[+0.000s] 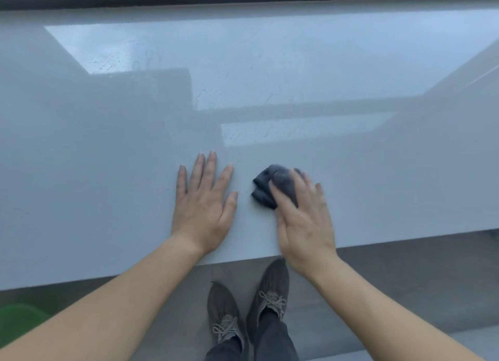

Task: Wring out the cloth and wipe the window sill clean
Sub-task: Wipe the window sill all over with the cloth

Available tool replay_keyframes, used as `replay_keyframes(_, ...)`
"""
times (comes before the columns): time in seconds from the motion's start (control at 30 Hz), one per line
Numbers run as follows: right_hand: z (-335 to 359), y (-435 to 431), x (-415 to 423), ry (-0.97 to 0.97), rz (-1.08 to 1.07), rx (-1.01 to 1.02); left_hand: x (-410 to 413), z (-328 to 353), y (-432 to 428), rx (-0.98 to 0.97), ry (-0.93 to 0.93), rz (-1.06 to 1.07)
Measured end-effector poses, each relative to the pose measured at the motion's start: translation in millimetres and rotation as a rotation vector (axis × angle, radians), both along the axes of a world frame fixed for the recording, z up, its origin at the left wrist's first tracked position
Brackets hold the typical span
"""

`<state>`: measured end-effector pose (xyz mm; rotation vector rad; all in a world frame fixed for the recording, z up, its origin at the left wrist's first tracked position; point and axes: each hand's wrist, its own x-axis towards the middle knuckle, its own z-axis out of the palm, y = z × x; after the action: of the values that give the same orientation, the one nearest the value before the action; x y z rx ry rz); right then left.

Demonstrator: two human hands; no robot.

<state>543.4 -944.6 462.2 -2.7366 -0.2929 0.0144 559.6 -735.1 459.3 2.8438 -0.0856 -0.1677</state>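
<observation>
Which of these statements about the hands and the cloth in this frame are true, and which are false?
1. The left hand lies flat on the window sill and holds nothing. True.
2. The right hand rests on the cloth. True.
3. The cloth is white. False: it is dark grey-blue.
4. The cloth lies on the floor. False: it is bunched up on the sill, near its front edge.
5. Both hands touch the cloth. False: only the right hand does; the left hand lies beside it, apart.
</observation>
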Motion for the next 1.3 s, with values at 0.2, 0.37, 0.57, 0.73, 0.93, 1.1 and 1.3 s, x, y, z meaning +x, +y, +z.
replay_keyframes(0.2, 0.7, -39.2, -4.8, 0.028, 0.243, -0.084, -1.4, 1.4, -1.4, 0.031, 0.026, 0.001)
replay_keyframes(0.37, 0.8, -37.1, -11.9, 0.032, -0.241, 0.022, -2.0, 2.7, -3.4, 0.011, 0.022, 0.009)
replay_keyframes(0.57, 3.1, -76.8, -29.3, 0.089, 0.163, -0.030, 4.2, 8.4, -10.4, -0.044, -0.013, 0.041)
replay_keyframes(0.73, 6.3, -118.3, 39.8, 0.092, -0.346, -0.037, 23.4, 10.2, -34.9, -0.120, -0.057, 0.032)
replay_keyframes(0.93, -1.2, -76.6, 14.9, 0.036, 0.173, -0.074, 82.0, 12.0, -67.6, -0.131, -0.051, 0.125)
replay_keyframes(1.1, 1.0, -124.6, 97.4, 0.050, 0.123, -0.088, 115.0, 1.9, -73.2, 0.034, 0.034, 0.194)
replay_keyframes(1.3, 1.3, -76.4, 123.6, 0.041, -0.088, -0.023, 114.4, -0.1, -77.3, 0.060, 0.016, 0.222)
